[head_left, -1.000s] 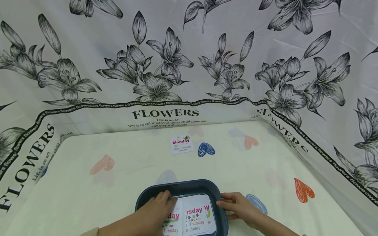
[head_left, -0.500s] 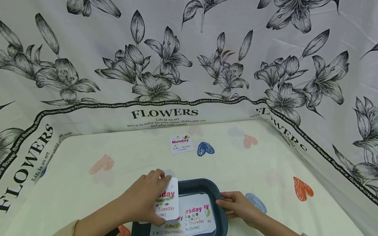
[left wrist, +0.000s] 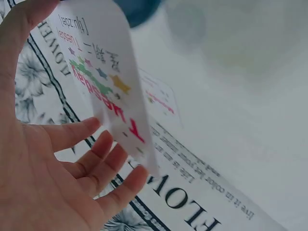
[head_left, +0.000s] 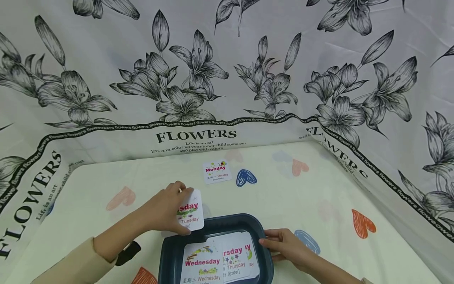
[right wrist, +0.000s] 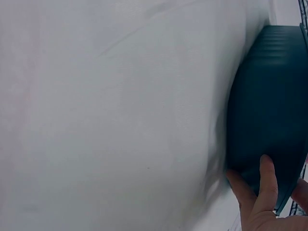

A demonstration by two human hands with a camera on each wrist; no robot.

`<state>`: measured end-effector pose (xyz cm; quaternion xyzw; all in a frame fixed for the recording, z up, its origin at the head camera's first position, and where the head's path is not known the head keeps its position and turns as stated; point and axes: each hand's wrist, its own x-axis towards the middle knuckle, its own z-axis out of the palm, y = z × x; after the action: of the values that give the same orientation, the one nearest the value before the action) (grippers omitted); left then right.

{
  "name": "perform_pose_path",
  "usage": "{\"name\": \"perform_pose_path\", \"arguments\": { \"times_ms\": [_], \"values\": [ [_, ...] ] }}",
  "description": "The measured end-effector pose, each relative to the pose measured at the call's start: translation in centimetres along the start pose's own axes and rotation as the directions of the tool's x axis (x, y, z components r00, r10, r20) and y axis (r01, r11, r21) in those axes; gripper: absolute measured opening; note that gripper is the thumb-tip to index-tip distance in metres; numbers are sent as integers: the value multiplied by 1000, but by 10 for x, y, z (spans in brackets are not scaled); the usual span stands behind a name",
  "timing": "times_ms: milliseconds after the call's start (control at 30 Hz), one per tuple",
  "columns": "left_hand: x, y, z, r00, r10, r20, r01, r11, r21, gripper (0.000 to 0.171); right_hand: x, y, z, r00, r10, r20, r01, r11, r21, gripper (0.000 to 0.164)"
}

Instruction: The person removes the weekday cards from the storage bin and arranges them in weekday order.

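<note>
- A flowered curtain is hanging behind your bench, its border reading "FLOWERS" and "Life is an art".
- A dark tray is sitting on the bench; your right hand is gripping its right side, thumb at the rim, fingers apart along the outer wall.
- Your left hand is holding the Tuesday card by the tray's far left corner, thumb and fingers clamped on opposite edges.
- That card is probably feeling light, thin and springy, with a slick face; holding its edges is likely sparing it a crease.
- In the tray, the Wednesday card is overlapping the Thursday card.
- The Monday card is lying beyond, on the bench.
- Small print is reading "星期三 Wednesday"; some phonetics are staying too tiny to read.
</note>
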<state>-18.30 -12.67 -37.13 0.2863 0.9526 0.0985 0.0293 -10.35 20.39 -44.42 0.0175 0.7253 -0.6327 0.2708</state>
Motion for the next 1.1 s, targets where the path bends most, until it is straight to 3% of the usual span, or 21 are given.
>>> {"name": "perform_pose_path", "arguments": {
  "times_ms": [300, 600, 900, 1100],
  "values": [
    [29, -37, -7, 1000, 4, 7, -4, 1000, 13, 99, 1, -1, 0, 1000, 6, -9, -6, 1000, -17, 58],
    [59, -59, -5, 996, -23, 84, 26, 999, -27, 101, 0, -1, 0, 1000, 13, -5, -13, 1000, -17, 59],
    [84, -78, 9, 994, -24, 104, 32, 996, -80, 101, -1, -2, 0, 1000, 16, -10, -17, 1000, -12, 59],
    [100, -89, 19, 986, -66, 154, 84, 990, -113, 102, -1, -1, 1, 1000, 20, -15, -20, 1000, -8, 58]
  ]
}}
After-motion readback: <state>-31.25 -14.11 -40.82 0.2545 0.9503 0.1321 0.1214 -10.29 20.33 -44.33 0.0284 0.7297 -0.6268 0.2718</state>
